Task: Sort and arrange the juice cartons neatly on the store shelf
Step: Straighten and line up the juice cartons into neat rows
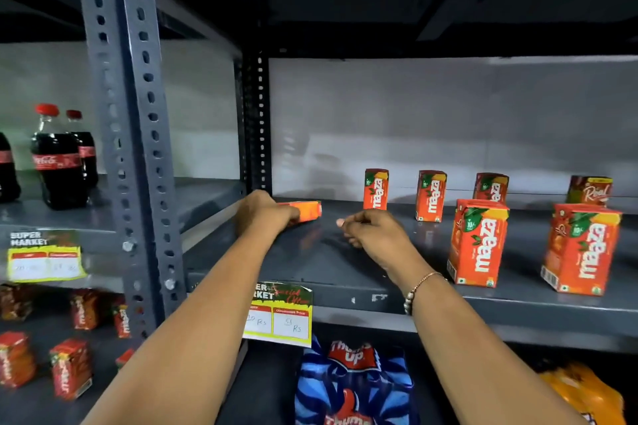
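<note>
At the far left of the grey shelf (345,272), close to the perforated upright (257,121), the left hand (264,216) is wrapped around one end of an orange carton (305,210) that lies on its side. The right hand (371,229) hovers just right of it, fingers curled loosely inward and holding nothing that can be seen.

The other juice cartons stand upright to the right: three small ones spaced along the back, at (376,189), (431,196) and (490,187), the last partly hidden behind a near carton (478,243). Another near carton (581,248) stands further right, with a darker carton of a different brand (589,190) behind it at the far right.

The risks, as I judge them: the lying carton is gripped only at one end, so tipping it upright could let it swivel or slip from the fingers. Carried right along the back row, it or the forearm could knock the nearest small carton, which is tall, narrow and stands alone with nothing to brace it. The right arm, reaching over the shelf's near edge, passes close to the near cartons and could brush them out of line. The odd-brand carton may also end up mixed among the others if sorting is overlooked.
</note>
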`<state>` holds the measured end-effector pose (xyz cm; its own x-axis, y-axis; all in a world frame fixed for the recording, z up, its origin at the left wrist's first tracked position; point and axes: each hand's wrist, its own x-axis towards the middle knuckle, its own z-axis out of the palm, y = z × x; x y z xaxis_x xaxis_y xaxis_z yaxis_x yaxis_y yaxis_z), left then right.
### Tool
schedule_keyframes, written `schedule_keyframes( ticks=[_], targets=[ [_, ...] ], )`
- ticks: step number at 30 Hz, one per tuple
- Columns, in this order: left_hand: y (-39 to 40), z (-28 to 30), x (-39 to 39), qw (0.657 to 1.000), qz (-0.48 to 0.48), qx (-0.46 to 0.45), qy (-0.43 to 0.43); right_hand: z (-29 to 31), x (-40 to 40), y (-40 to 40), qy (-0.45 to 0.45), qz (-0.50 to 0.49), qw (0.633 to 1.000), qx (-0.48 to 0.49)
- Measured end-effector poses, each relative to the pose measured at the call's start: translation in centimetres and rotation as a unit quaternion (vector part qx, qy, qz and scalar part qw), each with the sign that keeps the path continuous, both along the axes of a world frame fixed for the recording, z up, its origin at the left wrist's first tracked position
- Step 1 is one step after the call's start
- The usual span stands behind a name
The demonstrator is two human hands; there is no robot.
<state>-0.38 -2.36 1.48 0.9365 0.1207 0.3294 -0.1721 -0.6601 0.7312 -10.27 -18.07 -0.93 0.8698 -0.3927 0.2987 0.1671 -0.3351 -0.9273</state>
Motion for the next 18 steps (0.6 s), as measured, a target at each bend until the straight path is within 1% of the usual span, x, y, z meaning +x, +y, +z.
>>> schedule_keyframes(
  ticks=[3, 6, 8, 10, 12, 13, 16, 18],
  targets=[
    [-0.6, -0.5, -2.7, 0.992, -0.100, -0.038, -0.072, 0.4, -0.4, 0.1, -0.004, 0.001, 0.997, 0.077],
    [-1.7, -1.3, -5.6, 0.980, -0.140, -0.058, -0.125, 0.7, -0.7, 0.1, -0.024, 0.015, 0.990, 0.135],
    [-2.5, -1.9, -7.0, 0.976, -0.151, -0.043, -0.154, 0.8, -0.9, -0.2, -0.051, 0.026, 0.982, 0.182],
    [-3.0, -2.4, -7.5, 0.974, -0.158, 0.003, -0.163, 0.7, -1.0, -0.4, -0.056, 0.043, 0.978, 0.195],
    [-3.2, -2.7, -7.4, 0.972, -0.179, 0.063, -0.138, 0.5, -1.2, -0.5, -0.041, 0.058, 0.980, 0.184],
    [-3.1, -2.8, -7.3, 0.972, -0.191, 0.077, -0.110, 0.5, -1.2, -0.5, -0.034, 0.056, 0.982, 0.175],
    [-3.0, -2.7, -7.1, 0.970, -0.237, 0.047, -0.032, 0.5, -1.5, -0.4, -0.035, 0.062, 0.986, 0.150],
    [-3.1, -2.6, -7.0, 0.963, -0.265, 0.037, -0.027, 0.6, -1.7, -0.2, -0.038, 0.073, 0.988, 0.130]
  ],
)
